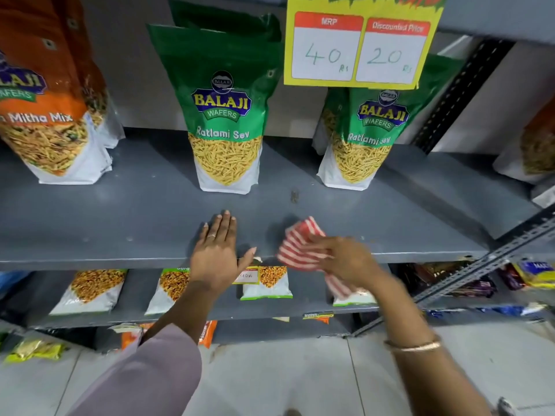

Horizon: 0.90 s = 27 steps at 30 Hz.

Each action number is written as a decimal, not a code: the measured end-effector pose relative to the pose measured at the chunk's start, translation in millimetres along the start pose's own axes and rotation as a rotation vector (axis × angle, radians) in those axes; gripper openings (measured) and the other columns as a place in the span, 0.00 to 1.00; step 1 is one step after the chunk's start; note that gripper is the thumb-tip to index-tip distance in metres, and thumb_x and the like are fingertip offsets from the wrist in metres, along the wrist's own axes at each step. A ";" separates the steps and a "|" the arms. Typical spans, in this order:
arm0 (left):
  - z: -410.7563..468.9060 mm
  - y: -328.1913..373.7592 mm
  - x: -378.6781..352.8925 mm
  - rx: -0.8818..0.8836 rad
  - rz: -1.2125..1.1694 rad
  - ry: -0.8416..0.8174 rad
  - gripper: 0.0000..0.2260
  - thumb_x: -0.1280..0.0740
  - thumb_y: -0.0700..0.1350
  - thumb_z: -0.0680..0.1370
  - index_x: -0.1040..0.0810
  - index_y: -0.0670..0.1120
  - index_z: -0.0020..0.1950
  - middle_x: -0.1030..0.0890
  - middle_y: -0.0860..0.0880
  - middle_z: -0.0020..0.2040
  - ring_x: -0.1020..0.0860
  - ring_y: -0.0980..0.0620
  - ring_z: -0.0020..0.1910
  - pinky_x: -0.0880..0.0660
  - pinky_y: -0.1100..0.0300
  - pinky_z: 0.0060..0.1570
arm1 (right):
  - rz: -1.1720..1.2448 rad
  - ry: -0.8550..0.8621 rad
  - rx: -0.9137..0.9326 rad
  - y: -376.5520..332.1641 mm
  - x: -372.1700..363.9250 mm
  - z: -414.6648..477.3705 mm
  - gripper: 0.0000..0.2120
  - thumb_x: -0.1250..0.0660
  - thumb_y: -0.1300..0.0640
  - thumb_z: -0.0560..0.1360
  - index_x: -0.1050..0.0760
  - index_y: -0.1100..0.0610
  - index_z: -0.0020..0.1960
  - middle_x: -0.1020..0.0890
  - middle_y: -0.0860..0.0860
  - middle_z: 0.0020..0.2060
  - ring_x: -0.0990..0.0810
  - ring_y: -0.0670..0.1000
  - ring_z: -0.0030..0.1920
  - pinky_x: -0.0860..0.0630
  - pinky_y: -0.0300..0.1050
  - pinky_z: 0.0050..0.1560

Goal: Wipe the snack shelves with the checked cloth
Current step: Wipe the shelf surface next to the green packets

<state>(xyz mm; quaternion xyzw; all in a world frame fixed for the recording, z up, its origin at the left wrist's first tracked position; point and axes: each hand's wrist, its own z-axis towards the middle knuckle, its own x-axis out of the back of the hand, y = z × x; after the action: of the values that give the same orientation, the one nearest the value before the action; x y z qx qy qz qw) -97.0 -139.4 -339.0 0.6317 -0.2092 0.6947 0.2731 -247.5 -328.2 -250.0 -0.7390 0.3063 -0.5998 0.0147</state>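
Observation:
A grey metal snack shelf (135, 217) runs across the view at chest height. My right hand (345, 262) grips a red-and-white checked cloth (297, 247) at the shelf's front edge, right of centre; the cloth lies partly on the shelf and partly hangs over the edge. My left hand (217, 250) rests flat on the shelf just left of the cloth, fingers spread, holding nothing. A small dark speck (294, 196) sits on the shelf behind the cloth.
Two green Ratlami Sev bags (225, 115) (363, 136) and an orange Mitha Mix bag (48, 109) stand at the shelf's back. A yellow price card (360, 46) hangs above. Lower shelves (210, 307) hold more snack packs. A slotted metal upright (480, 265) crosses at the right.

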 end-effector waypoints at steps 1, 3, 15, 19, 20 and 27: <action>-0.4 0.5 0.7 -0.001 0.011 -0.008 0.39 0.59 0.64 0.74 0.35 0.37 0.72 0.36 0.40 0.73 0.37 0.44 0.72 0.44 0.48 0.71 | 0.003 -0.077 -0.035 5.2 21.1 -10.8 0.19 0.34 0.62 0.73 0.21 0.46 0.61 0.19 0.48 0.62 0.20 0.48 0.56 0.26 0.41 0.54; -0.5 1.3 2.4 -0.014 0.023 -0.018 0.42 0.64 0.65 0.72 0.41 0.39 0.75 0.42 0.42 0.76 0.44 0.45 0.75 0.50 0.50 0.73 | 0.114 -0.045 -0.086 12.4 54.1 -14.3 0.17 0.34 0.64 0.73 0.19 0.52 0.58 0.16 0.50 0.50 0.19 0.48 0.45 0.25 0.40 0.47; -3.1 0.7 5.1 -0.014 -0.070 0.000 0.35 0.50 0.61 0.74 0.27 0.33 0.65 0.26 0.36 0.65 0.27 0.39 0.64 0.34 0.44 0.64 | -0.124 0.242 -0.015 -39.9 -41.9 72.1 0.26 0.48 0.47 0.81 0.46 0.50 0.78 0.47 0.50 0.79 0.46 0.52 0.78 0.43 0.47 0.76; -3.3 0.8 5.2 -0.024 -0.089 -0.012 0.34 0.49 0.61 0.74 0.26 0.34 0.63 0.25 0.36 0.64 0.26 0.40 0.63 0.33 0.44 0.63 | -0.067 0.382 -0.433 -1.0 -30.6 66.0 0.27 0.49 0.50 0.81 0.50 0.53 0.78 0.50 0.55 0.79 0.50 0.56 0.78 0.46 0.54 0.77; -3.3 1.4 5.2 -0.031 -0.096 -0.004 0.34 0.49 0.60 0.73 0.26 0.34 0.63 0.25 0.36 0.64 0.26 0.40 0.63 0.33 0.43 0.63 | -0.076 0.388 -0.461 -8.6 -31.0 63.5 0.27 0.49 0.50 0.81 0.51 0.54 0.78 0.51 0.55 0.79 0.52 0.56 0.79 0.47 0.54 0.78; -0.9 -1.0 4.9 -0.056 -0.133 0.038 0.34 0.48 0.60 0.73 0.25 0.33 0.61 0.24 0.35 0.62 0.25 0.39 0.61 0.32 0.43 0.62 | -0.087 0.304 -0.019 -31.5 -41.9 65.2 0.24 0.44 0.50 0.80 0.41 0.49 0.76 0.43 0.49 0.78 0.44 0.51 0.77 0.43 0.47 0.75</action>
<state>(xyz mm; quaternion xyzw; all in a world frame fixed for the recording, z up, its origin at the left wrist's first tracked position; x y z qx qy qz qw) -97.3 -137.5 -334.4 0.6230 -0.1810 0.6807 0.3403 -179.3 -305.5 -292.8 -0.6524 0.2784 -0.7019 -0.0647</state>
